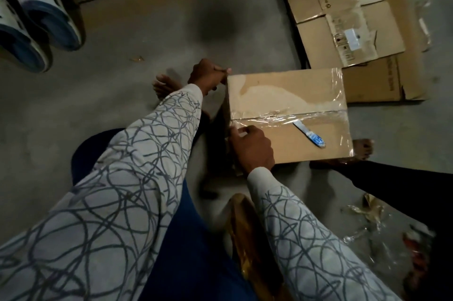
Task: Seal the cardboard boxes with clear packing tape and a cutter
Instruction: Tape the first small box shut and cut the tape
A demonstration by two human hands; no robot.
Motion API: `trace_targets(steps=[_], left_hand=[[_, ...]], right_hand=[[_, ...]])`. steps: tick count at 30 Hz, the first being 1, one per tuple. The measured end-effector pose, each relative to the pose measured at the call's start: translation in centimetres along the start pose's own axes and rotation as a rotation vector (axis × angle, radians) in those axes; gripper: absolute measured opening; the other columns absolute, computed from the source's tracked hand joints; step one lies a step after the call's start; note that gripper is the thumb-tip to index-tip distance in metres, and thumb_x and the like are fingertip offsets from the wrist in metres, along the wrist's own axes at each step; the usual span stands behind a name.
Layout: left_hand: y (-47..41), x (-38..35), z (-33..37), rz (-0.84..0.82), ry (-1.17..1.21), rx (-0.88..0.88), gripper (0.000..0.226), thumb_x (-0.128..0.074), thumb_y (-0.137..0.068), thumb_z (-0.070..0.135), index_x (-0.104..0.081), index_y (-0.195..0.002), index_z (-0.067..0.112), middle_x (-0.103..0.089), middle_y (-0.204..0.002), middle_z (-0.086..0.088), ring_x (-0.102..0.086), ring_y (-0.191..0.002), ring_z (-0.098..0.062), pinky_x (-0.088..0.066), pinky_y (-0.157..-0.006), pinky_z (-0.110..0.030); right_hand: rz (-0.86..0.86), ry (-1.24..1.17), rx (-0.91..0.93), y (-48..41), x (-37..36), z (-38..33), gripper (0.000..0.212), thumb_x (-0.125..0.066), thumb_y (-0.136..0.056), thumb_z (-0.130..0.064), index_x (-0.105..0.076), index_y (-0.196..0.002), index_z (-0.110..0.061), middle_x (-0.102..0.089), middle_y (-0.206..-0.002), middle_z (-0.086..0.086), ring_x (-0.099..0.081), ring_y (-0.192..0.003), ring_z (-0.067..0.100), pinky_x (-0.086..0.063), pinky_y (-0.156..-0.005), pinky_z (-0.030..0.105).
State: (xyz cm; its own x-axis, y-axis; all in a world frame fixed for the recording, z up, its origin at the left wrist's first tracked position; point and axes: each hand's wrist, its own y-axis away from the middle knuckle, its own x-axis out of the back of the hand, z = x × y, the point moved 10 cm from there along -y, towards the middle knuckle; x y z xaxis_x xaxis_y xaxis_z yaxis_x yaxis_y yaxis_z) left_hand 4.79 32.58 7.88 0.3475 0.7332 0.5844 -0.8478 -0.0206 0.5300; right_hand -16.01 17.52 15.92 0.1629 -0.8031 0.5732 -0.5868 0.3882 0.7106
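Cardboard box (pixel 289 114) sits on the floor, clear tape (pixel 282 115) along its seam. The left hand (pixel 208 76) pinches the box's far left corner to steady it — right hand (pixel 252 147) fingers curl, pressing tape over the near-left edge. The cutter (pixel 309 134) rests on the box's top, within reach.

Both arms are covered by long sleeves of a light grey-beige fabric — left sleeve (pixel 117 178), right sleeve (pixel 306 239). The fabric carries an all-over print of thin, dark grey-blue looping lines resembling overlapping scribbled circles. Each sleeve ends in a plain cuff at the wrist. The hands — left hand (pixel 208 75), right hand (pixel 252 149) — are bare, without gloves. A dark blue garment (pixel 186 239) covers the lap at lower centre of the frame. Both feet are bare.
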Motion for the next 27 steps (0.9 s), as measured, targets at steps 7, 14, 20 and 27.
trace_targets(steps=[7,14,20,27], left_hand=[[1.1,2.6,0.9,0.298,-0.025,0.015,0.038,-0.054,-0.098,0.043,-0.071,-0.113,0.013,-0.069,-0.116,-0.008,-0.064,-0.106,-0.025,-0.042,-0.081,-0.029],[4.4,-6.0,3.7,-0.014,-0.085,-0.276,0.036,-0.038,-0.107,0.031,-0.054,-0.123,0.003,-0.049,-0.132,-0.019,-0.05,-0.12,-0.033,-0.038,-0.096,-0.031],[4.7,-6.4,3.7,-0.024,-0.093,-0.257,0.038,-0.031,-0.108,0.034,-0.047,-0.128,0.006,-0.041,-0.137,-0.014,-0.05,-0.12,-0.03,-0.037,-0.099,-0.033],[4.3,-7.0,3.4,-0.071,-0.085,-0.233,0.04,-0.031,-0.108,0.036,-0.043,-0.133,0.007,-0.037,-0.144,-0.013,-0.046,-0.129,-0.031,-0.035,-0.104,-0.033]], right_hand=[[0.06,0.001,0.016,0.2,0.1,-0.1,0.05,-0.051,-0.093,-0.057,-0.065,-0.125,-0.022,-0.066,-0.124,0.014,-0.06,-0.116,0.038,-0.047,-0.097,0.041],[0.046,0.01,0.031,0.7,-0.4,-0.3,0.047,-0.045,-0.098,-0.053,-0.063,-0.125,-0.019,-0.065,-0.126,0.014,-0.059,-0.118,0.037,-0.044,-0.096,0.04],[0.029,0.007,0.045,3.2,-0.5,2.9,0.048,-0.042,-0.1,-0.057,-0.058,-0.126,-0.02,-0.064,-0.127,0.016,-0.057,-0.119,0.038,-0.044,-0.095,0.039],[-0.068,0.077,-0.011,4.5,-2.3,7.7,0.059,-0.039,-0.097,-0.066,-0.053,-0.128,-0.017,-0.062,-0.127,0.021,-0.058,-0.117,0.04,-0.044,-0.095,0.042]])
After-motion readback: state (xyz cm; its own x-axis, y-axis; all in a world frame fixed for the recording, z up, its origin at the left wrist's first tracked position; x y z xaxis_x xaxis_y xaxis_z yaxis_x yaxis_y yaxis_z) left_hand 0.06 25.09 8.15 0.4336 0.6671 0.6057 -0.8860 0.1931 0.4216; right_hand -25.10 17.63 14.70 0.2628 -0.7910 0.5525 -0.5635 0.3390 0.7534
